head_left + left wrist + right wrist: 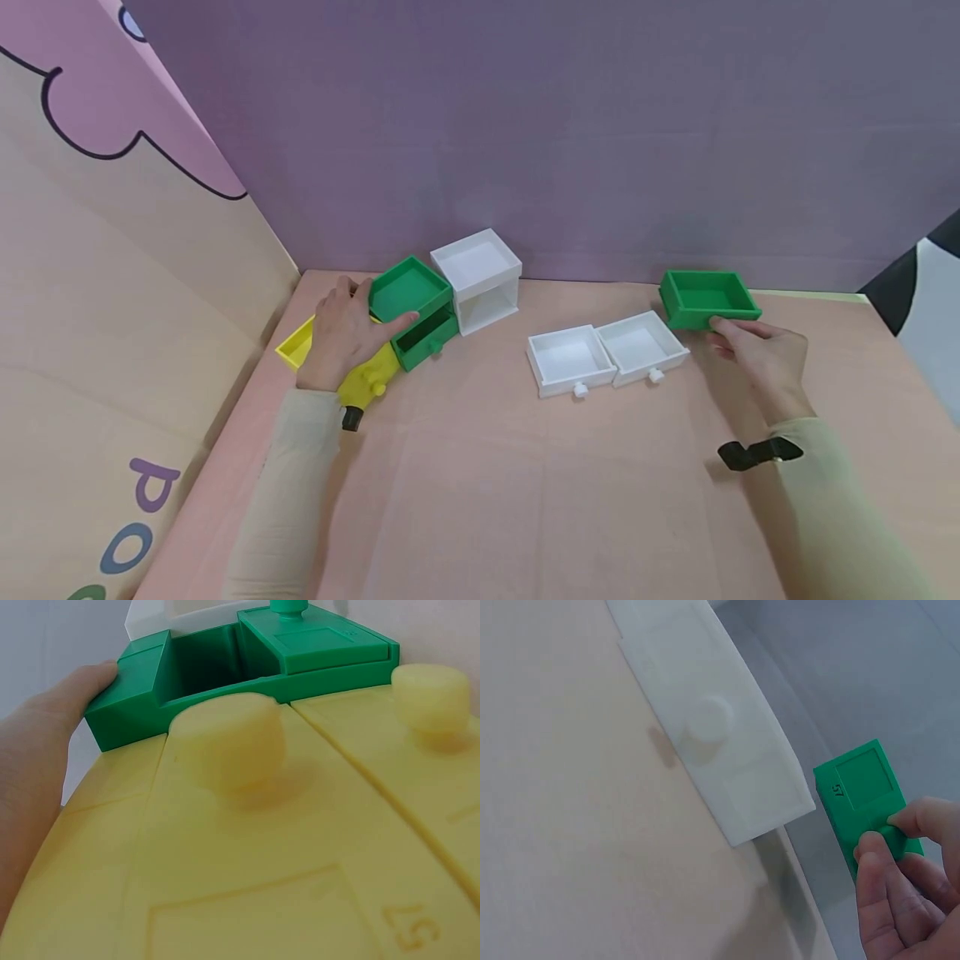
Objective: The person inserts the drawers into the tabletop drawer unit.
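Left hand [343, 337]: gripping green cabinet [411, 292], left. Right hand [765, 358]: pinching green drawer [708, 293], right of white drawers [570, 360].

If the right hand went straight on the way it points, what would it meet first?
Probably the purple backdrop, with the green drawer in the right hand leading. The nearest white drawer looks left of that line, though depth is unclear.
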Tool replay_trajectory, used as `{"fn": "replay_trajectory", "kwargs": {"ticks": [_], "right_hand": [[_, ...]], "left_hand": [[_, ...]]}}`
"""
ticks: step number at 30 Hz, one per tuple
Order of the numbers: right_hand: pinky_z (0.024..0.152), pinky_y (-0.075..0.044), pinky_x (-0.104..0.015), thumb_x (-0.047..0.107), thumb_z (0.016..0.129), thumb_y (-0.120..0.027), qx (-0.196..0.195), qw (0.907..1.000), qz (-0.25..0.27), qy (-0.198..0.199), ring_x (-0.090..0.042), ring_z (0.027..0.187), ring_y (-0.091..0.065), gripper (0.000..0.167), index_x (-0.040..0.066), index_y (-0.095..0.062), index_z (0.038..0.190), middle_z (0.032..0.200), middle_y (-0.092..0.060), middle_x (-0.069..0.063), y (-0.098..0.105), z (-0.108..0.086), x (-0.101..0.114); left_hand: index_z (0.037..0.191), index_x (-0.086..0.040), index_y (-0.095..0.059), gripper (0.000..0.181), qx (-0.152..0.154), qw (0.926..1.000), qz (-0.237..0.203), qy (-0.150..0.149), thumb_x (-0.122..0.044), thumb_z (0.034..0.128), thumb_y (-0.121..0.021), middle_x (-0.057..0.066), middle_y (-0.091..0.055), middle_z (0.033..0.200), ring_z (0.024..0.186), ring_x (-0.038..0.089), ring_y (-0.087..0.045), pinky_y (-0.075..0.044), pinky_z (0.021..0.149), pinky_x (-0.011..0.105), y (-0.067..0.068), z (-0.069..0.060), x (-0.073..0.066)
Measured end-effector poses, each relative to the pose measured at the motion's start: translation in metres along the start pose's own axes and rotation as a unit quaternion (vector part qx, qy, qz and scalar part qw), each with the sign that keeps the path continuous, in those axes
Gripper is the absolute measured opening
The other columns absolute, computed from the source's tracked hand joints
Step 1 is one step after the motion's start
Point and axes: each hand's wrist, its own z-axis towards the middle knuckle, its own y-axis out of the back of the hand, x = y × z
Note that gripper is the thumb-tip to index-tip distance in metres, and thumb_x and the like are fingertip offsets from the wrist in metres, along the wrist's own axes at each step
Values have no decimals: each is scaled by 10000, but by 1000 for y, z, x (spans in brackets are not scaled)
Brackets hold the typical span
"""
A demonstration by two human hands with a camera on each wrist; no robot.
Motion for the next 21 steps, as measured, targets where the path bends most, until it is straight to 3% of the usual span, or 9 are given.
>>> {"fn": "replay_trajectory", "kwargs": {"ticks": [12,21], "right_hand": [[631,-616,-202,157,903,-860,292,9995,88,84,-47,644,-774,173,263,-813,774,715,-783,96,0,-20,7],[666,-610,-179,212,927,-845,590,9966,-473,322,-22,679,-774,172,340,-800,820,759,-782,152,-8,-39,3]], "left_hand": [[1558,44,-463,1011,61,10000,18,18,-725,924,-630,290,-501,1388,1199,449,-536,-449,1082,619,0,0,-4],[1563,39,-455,1013,121,9999,40,52,-731,926,-621,292,-492,1398,1205,453,-532,-443,1088,618,0,1,-6]]}}
